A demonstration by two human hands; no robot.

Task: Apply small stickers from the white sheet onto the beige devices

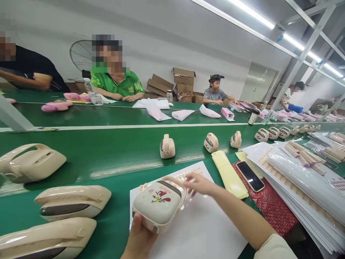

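Observation:
My left hand [141,235] grips a cream handled device [159,205] from its lower left side, thumb on the edge. The device is tilted, its pale front panel facing up with a red cartoon print and a dark strip by the handle. My right hand [199,184] is at the handle's right end, fingers stretched and slightly apart; whether they touch the handle I cannot tell. Under both lies a white sheet [205,226] with rows of small orange stickers [185,175] along its far edge, partly hidden by the device.
More cream devices stand at left [72,201] and along the green conveyor belt [121,144]. To the right are yellow paper strips [229,174], a phone [250,175], red bubble wrap [277,208] and stacked sheets [302,201]. Co-workers sit across, behind a green table [113,115].

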